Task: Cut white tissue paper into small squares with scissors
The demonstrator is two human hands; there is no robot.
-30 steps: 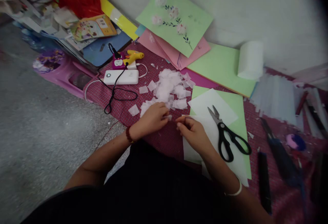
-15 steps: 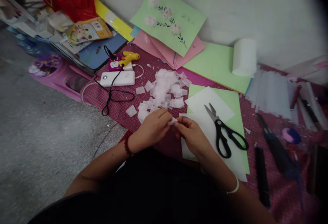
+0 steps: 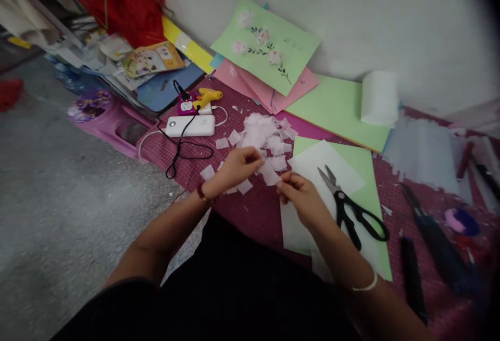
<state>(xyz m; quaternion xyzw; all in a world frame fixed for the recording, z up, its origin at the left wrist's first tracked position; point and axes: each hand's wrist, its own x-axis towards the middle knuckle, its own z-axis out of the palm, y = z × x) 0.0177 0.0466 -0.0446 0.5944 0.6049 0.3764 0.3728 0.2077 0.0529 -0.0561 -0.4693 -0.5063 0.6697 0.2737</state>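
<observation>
A small square of thin white tissue paper (image 3: 270, 173) hangs between my hands. My right hand (image 3: 299, 195) pinches its lower right corner between thumb and fingertips. My left hand (image 3: 241, 168) reaches over the heap of cut tissue squares (image 3: 260, 130), thumb and index finger drawn together close to the held square's upper left edge. Whether anything sits in that left pinch is hidden. Several loose squares lie under and around my left hand. Black-handled scissors (image 3: 347, 203) rest, blades slightly apart, on white and green sheets just right of my right hand.
At the back, a green card with paper flowers (image 3: 269, 44) lies over pink sheets. A tissue roll (image 3: 378, 99) stands on green paper. Left are a white power bank (image 3: 190, 125), a yellow glue gun (image 3: 209, 97) and a looping black cable. Clear sticks (image 3: 422, 148) and a knife (image 3: 433, 231) lie right.
My hands were close together, fingers on a small bunched bit of tissue. Now they are apart, the left further up and left over the heap, and a flat square shows at my right fingertips.
</observation>
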